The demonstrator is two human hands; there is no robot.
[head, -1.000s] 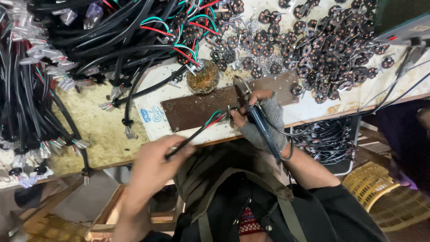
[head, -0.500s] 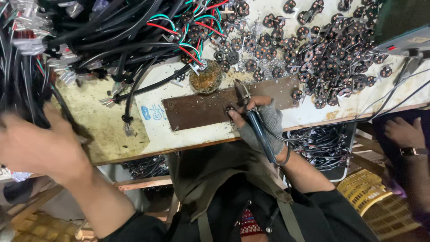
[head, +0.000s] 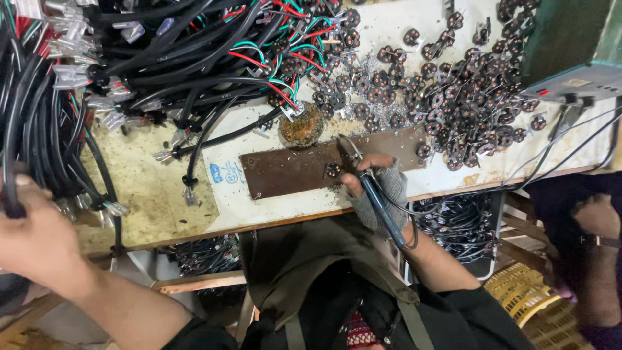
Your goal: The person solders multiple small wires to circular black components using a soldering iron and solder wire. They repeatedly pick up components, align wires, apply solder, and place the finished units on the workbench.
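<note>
Fingers of the gloved right hand (head: pixel 379 194) wrap a blue-handled soldering iron (head: pixel 372 191), whose long axis runs from the wrist up and left, tip resting on a brown metal plate (head: pixel 291 172) beside a small round connector (head: pixel 332 170). Past the plate lie a brass-wool tip cleaner (head: pixel 301 128) and a heap of round connectors (head: pixel 453 84). Far left, the left hand (head: pixel 35 233) grips a black cable bundle (head: pixel 39 129). Tangled wires crowd the stained white workbench (head: pixel 227 194). Another person's arm (head: pixel 596 240) shows at right, above a yellow basket (head: pixel 525 295).
</note>
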